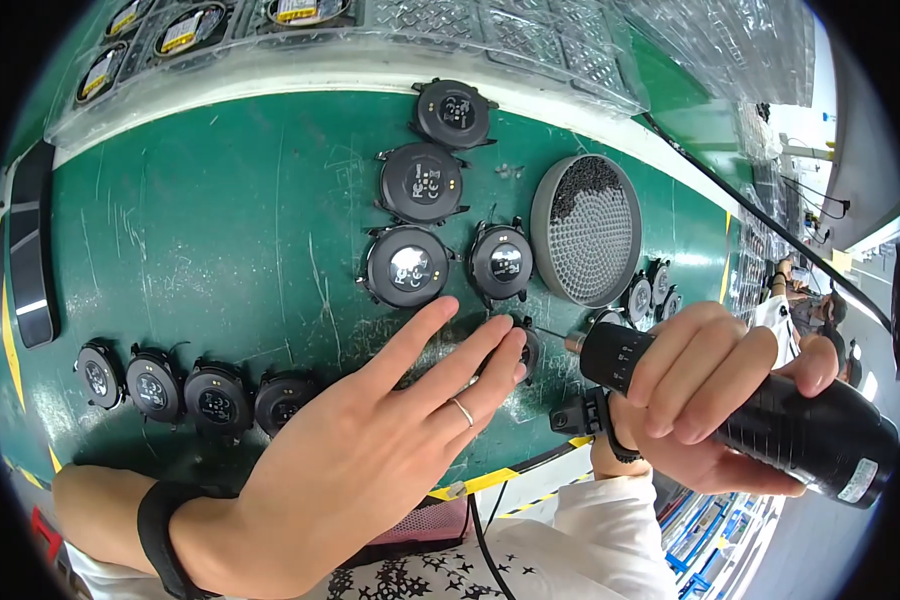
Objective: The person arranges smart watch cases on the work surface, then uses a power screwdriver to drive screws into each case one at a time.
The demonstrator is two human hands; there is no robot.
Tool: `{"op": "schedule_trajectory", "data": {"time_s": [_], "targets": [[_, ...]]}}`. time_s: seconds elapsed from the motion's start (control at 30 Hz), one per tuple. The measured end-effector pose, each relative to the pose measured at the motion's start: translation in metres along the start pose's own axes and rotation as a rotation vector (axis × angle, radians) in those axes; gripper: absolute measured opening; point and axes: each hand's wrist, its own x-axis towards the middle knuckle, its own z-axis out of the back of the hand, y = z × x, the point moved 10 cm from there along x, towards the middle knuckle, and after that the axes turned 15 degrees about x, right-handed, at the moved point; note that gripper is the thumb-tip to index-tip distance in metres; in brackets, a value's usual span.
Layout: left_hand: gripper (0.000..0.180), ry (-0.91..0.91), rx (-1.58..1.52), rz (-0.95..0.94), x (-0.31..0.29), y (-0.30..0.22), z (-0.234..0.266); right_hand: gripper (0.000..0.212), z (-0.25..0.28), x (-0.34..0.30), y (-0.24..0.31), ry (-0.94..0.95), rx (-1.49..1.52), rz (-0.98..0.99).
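Observation:
My right hand (705, 395) is wrapped round a black electric screwdriver (610, 358). Its thin bit points left, its tip close to a black watch case (531, 352) partly covered by my left fingers. My left hand (390, 420), a ring on one finger, reaches over the mat with fingers stretched and apart. Its fingertips are at that watch case; whether they press on it I cannot tell. Just beyond lie round black watch cases, backs up: one (408, 266) by my index fingertip, another (500, 261) to its right, and two more (422, 183) (454, 113) farther off.
A round grey dish (587, 230) holds small dark screws at its far side. Several watch cases (217, 398) line the near left; others (639, 297) sit right of the dish. Clear trays (300, 50) with watch parts stand at the back. A black cable (770, 200) crosses the right.

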Motion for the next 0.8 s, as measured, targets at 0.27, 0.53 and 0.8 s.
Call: {"op": "schedule_trajectory", "data": {"time_s": [0.27,0.53,0.8], "targets": [[0.057,-0.060,-0.051,0.044,0.000,0.004,-0.002,0.060,0.000,-0.001,-0.005,0.006,0.004,0.015],[0.058,-0.122,-0.083,0.083,0.000,0.008,-0.002,0.059,0.000,-0.003,-0.009,-0.011,-0.007,-0.016],[0.059,-0.163,-0.141,0.112,-0.002,0.003,-0.005,0.060,-0.007,0.002,-0.024,0.111,0.111,-0.257]]}}
